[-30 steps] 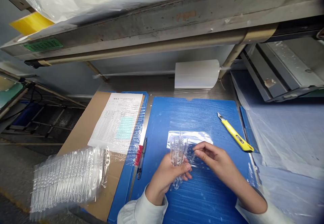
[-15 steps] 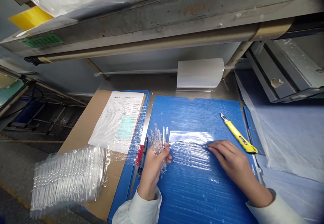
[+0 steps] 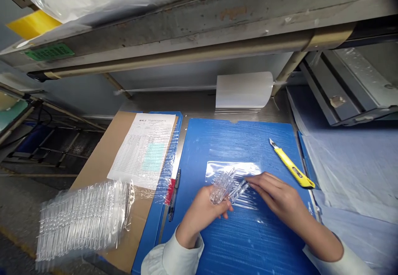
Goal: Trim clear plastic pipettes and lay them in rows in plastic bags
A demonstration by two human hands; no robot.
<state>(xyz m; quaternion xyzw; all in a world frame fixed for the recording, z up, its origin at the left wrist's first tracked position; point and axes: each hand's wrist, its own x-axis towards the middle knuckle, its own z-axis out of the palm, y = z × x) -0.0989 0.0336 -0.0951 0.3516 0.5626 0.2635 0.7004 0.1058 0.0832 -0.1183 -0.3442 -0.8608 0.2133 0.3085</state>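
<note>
The hands (image 3: pixel 276 194) handle clear tubes (image 3: pixel 222 188) well inside the mat's edges (image 3: pixel 264 122).

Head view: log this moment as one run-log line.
left hand: holds clear plastic tubes | right hand: fingertips at tubes | surface: blue mat

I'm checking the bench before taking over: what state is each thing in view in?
Left hand: closed around a bunch of clear plastic pipettes
Right hand: fingers extended, reaching to the pipettes
Yellow utility knife: blade out, lying unheld on the blue mat
Pen: lying beside the mat
Film-wrapped pipette stack: overhanging the cardboard
Paper form: lying flat on the cardboard
</note>
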